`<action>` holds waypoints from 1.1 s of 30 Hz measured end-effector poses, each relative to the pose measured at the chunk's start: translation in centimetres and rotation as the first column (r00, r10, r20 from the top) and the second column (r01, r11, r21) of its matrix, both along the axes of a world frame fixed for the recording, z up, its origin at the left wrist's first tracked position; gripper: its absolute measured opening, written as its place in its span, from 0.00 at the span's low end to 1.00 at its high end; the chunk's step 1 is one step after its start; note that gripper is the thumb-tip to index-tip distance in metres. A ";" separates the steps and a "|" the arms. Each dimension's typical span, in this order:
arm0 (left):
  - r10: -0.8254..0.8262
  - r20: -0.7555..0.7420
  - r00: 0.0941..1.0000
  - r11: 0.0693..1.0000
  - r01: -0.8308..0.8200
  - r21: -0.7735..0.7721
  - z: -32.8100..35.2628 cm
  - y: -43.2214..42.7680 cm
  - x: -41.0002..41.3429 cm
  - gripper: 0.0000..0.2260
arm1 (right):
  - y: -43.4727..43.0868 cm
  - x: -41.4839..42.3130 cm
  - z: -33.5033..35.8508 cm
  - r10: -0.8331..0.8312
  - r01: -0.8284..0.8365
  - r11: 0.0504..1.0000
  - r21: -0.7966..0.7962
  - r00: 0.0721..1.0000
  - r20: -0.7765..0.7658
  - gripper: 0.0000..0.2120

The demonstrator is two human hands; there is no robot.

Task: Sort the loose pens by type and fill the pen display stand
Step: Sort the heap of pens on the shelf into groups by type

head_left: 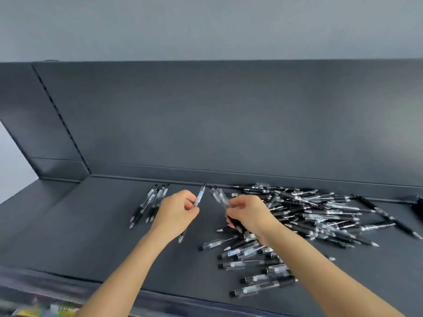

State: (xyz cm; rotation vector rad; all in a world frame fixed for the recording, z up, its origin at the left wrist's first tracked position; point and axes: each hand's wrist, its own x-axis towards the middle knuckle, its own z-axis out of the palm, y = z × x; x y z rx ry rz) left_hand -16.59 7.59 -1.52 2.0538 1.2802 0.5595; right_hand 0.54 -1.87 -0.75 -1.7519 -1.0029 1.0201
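Note:
A big heap of loose black and clear pens (309, 216) covers the right half of the dark shelf (91, 225). A small sorted group of pens (150, 203) lies side by side at the back left. My left hand (176, 213) pinches one clear pen with a black tip (199, 195), held nearly upright between the two groups. My right hand (248, 213) is closed on a bundle of a few clear pens (219, 195) at the heap's left edge. No pen display stand is in view.
The shelf's dark back panel (229, 122) rises right behind the pens, with a slotted upright (61, 124) at the left. A black object (418, 207) sits at the far right edge. Blurred coloured goods (45, 310) show below the shelf's front lip.

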 end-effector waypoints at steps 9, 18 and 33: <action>0.186 -0.146 0.972 0.982 -0.180 0.052 -1.6 6.8 -7.5 0.07 | 8.8 -7.9 -3.1 -0.083 0.069 0.988 -0.139 0.991 -0.102 0.17; 0.202 -0.179 0.963 0.979 -0.194 0.065 -2.7 11.0 -8.8 0.07 | 12.3 -10.5 -3.5 -0.054 0.068 0.989 -0.134 0.993 0.103 0.13; -0.028 -0.168 0.985 0.995 0.044 0.091 -5.1 10.6 -10.7 0.21 | 11.6 -10.5 -3.1 0.369 -0.251 0.925 -0.285 0.768 0.523 0.17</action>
